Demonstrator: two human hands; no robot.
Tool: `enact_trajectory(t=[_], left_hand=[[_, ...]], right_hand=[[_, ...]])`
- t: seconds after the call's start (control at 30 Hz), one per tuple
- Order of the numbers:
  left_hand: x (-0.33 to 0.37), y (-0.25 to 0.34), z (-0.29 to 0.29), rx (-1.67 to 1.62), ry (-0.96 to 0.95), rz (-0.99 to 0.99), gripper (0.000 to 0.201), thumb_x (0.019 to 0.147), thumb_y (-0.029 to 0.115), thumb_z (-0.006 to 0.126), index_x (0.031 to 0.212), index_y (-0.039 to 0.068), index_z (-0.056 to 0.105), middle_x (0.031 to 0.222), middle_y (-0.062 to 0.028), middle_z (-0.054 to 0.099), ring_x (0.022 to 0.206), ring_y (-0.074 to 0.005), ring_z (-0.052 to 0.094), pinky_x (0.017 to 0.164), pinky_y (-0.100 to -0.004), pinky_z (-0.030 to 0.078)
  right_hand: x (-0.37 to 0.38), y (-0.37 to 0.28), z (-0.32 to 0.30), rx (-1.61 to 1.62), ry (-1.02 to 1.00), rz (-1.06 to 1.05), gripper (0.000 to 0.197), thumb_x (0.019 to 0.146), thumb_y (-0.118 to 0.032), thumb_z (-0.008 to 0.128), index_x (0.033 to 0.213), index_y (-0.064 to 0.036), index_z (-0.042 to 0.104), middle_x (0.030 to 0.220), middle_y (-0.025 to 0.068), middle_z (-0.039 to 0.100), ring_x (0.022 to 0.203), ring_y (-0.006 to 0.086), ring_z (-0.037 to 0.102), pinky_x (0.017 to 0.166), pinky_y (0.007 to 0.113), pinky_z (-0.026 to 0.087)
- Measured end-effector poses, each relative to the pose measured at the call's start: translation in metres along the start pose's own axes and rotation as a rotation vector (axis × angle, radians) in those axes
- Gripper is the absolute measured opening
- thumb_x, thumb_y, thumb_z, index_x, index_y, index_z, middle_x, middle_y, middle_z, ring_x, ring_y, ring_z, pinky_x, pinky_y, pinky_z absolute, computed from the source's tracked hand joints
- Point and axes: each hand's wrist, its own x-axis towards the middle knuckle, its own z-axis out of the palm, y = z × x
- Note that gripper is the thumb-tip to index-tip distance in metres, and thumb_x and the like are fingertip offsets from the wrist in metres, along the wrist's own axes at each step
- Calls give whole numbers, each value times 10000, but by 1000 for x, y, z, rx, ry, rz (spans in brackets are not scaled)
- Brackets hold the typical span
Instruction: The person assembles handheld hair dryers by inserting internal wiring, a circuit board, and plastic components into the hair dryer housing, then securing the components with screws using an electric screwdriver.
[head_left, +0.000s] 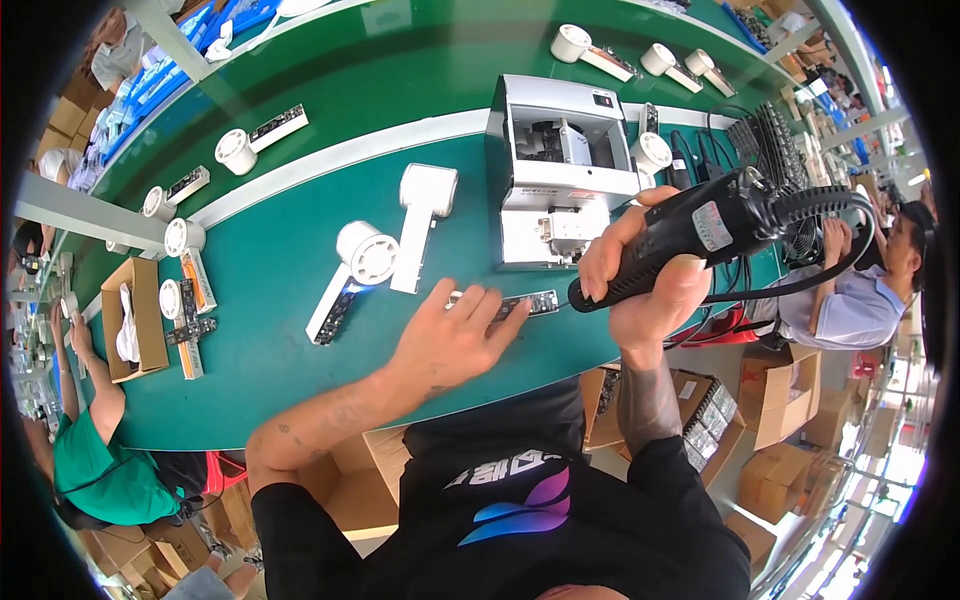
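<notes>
My left hand [450, 335] is closed over a narrow strip with a circuit board [540, 303], pressing it at the green table top. In my right hand [650, 315] is a black electric screwdriver [690, 235], held sideways, its tip close to the strip's right end. I cannot tell whether the tip touches a screw. Left of the strip lies a white handheld fan [368, 255] with its handle open and the board showing. Behind it, a second white fan [430, 190] lies with its handle toward me.
A silver screw feeder [545, 190] stands behind my hands. Several white fans [237, 150] lie on the far green belt. A cardboard box [135, 320] is at the left, near a co-worker in green [110, 475]. The screwdriver's cable [850, 240] loops right, toward another seated person [850, 290].
</notes>
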Motion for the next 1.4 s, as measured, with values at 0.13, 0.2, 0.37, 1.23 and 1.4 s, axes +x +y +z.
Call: enact_trajectory(t=[0.13, 0.2, 0.37, 1.23, 1.4], left_hand=[[0, 1, 0, 0, 5, -7, 455, 829, 136, 646, 1281, 107, 690, 1004, -80, 631, 885, -202, 582, 761, -376, 451], [-1, 2, 0, -1, 1, -12, 454, 831, 135, 646, 1282, 107, 691, 1004, -80, 630, 885, -201, 581, 761, -376, 451], [1, 2, 1, -6, 10, -4, 464, 828, 128, 652, 1290, 108, 688, 1010, -78, 632, 882, -198, 577, 761, -379, 452], [-3, 2, 3, 0, 17, 5, 461, 827, 147, 652, 1285, 116, 695, 1030, -66, 629, 895, -191, 577, 760, -377, 451], [4, 7, 5, -16, 17, 4, 451, 832, 140, 643, 1279, 124, 699, 1054, -64, 642, 946, -187, 598, 781, -376, 456]], right_hand=[[-3, 4, -1, -9, 12, 16, 867, 896, -725, 621, 1277, 28, 425, 635, 74, 474, 430, 152, 459, 407, 314, 410], [-5, 4, -4, -9, -14, 15, 864, 894, -731, 618, 1282, 15, 418, 646, 69, 473, 440, 149, 466, 410, 312, 417], [-10, 5, -11, 20, 23, 33, 861, 885, -782, 571, 1315, -58, 392, 670, 44, 458, 446, 143, 440, 432, 304, 415], [-22, 7, -18, 37, -170, 1, 805, 864, -808, 577, 1197, -88, 440, 694, 44, 493, 460, 143, 471, 423, 294, 413], [20, -16, -5, 234, 33, -113, 881, 874, -859, 476, 1247, -61, 440, 654, 41, 478, 443, 145, 454, 407, 311, 404]])
